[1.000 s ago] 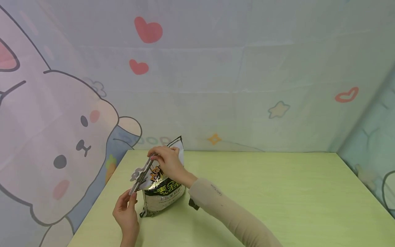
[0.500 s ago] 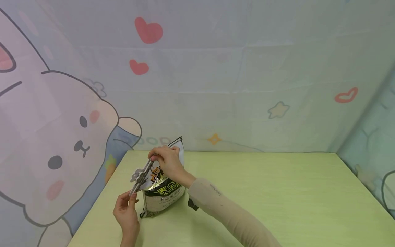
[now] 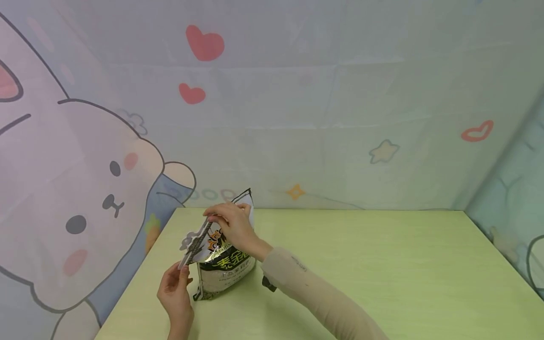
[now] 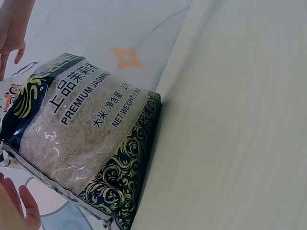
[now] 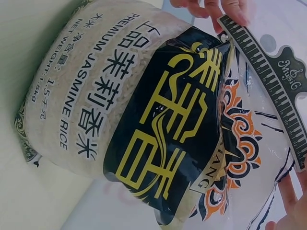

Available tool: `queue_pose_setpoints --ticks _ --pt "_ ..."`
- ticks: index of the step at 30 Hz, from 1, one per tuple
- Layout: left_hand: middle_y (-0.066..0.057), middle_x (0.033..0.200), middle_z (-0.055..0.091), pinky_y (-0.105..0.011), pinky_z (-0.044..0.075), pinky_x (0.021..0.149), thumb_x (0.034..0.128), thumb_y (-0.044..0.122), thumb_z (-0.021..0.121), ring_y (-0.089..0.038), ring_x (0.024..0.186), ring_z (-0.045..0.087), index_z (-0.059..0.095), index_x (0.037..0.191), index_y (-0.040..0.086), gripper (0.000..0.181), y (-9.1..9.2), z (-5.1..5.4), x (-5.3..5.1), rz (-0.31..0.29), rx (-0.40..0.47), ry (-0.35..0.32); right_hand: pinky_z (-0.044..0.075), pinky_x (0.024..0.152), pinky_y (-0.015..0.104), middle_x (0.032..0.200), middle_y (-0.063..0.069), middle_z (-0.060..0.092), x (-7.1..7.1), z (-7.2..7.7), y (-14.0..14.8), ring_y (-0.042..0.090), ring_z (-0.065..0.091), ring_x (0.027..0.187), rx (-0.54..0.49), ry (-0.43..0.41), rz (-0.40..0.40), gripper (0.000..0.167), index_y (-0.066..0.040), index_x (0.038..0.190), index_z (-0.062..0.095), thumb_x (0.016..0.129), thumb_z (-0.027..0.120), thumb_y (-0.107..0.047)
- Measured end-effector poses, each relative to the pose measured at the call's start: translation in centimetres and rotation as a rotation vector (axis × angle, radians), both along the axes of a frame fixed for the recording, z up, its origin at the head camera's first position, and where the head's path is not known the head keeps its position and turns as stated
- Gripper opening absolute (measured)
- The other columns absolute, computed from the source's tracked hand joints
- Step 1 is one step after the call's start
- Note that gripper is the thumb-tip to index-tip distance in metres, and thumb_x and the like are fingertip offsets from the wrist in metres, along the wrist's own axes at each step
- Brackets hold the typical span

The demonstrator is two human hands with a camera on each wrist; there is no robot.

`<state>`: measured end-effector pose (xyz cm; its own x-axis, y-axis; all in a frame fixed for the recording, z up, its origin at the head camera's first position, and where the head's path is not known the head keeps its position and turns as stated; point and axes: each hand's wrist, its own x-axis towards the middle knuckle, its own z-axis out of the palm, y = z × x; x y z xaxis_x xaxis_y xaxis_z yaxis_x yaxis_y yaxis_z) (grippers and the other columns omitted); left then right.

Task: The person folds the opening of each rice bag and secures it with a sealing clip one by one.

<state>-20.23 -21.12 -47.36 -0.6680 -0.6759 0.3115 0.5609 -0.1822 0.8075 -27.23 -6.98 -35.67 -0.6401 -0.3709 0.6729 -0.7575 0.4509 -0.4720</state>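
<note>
A bag of jasmine rice stands on the table at centre left in the head view, its loose top leaning left. Along its top edge lies a flat dark ruler with a piano-key pattern and a wavy side marked "Music". My left hand pinches the near end of the ruler between thumb and fingers at the bag's corner. My right hand pinches its far end, reaching across the bag's front. In the left wrist view the ruler is out of sight, and rice shows through the bag's clear window.
The pale green table extends to the right of the bag. Behind it hangs a cloth backdrop with a rabbit, hearts and stars. A small black object shows beneath the right sleeve.
Both hands keep their hold, and the bag and ruler stay in almost the same place. Only a very slight shift shows.
</note>
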Motion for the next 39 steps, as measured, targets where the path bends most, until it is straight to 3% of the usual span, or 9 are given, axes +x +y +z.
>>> queue_pose_setpoints --ticks 6,16,28,35,39 --pt "0.009 0.073 0.065 -0.012 0.048 0.049 0.0794 0.0 0.063 0.0 0.06 0.058 0.066 0.087 0.009 0.012 0.1 0.1 0.1 -0.004 0.011 -0.063 0.022 0.084 0.036 0.102 -0.009 0.066 0.2 0.0 0.4 0.006 0.056 0.099 0.023 0.007 -0.029 0.024 -0.024 0.109 0.062 0.087 0.053 -0.026" --pt "0.009 0.074 0.065 -0.012 0.048 0.049 0.0825 0.005 0.061 0.0 0.06 0.059 0.066 0.096 0.008 0.015 0.2 0.0 0.3 -0.021 0.016 -0.101 0.026 0.086 0.038 0.12 -0.005 0.059 0.6 -0.5 1.0 0.01 0.052 0.109 0.059 0.006 -0.01 0.033 -0.022 0.123 0.053 0.09 0.051 -0.024" --pt "0.011 0.076 0.068 -0.013 0.048 0.05 0.0871 0.016 0.055 -0.001 0.062 0.06 0.06 0.09 0.017 0.006 1.1 0.5 1.0 -0.089 0.075 -0.182 0.031 0.098 0.043 0.138 0.002 0.042 2.0 -1.0 2.2 0.015 0.039 0.127 0.082 -0.13 0.059 0.042 -0.016 0.135 0.038 0.094 0.046 -0.02" --pt "0.013 0.077 0.067 -0.014 0.048 0.05 0.0874 0.018 0.055 -0.002 0.062 0.06 0.057 0.093 0.016 0.006 1.5 1.0 1.5 -0.098 0.072 -0.204 0.033 0.104 0.043 0.132 0.011 0.048 1.7 -1.8 3.3 0.025 0.04 0.127 0.053 -0.054 0.142 0.041 -0.005 0.132 0.041 0.092 0.047 -0.011" --pt "0.014 0.078 0.067 -0.015 0.047 0.05 0.088 0.018 0.055 -0.002 0.062 0.06 0.056 0.097 0.016 0.009 1.6 1.2 2.0 -0.093 0.06 -0.236 0.035 0.103 0.042 0.13 0.012 0.05 1.9 -2.2 4.0 0.027 0.043 0.124 0.05 -0.046 0.135 0.04 -0.003 0.13 0.043 0.091 0.048 -0.011"
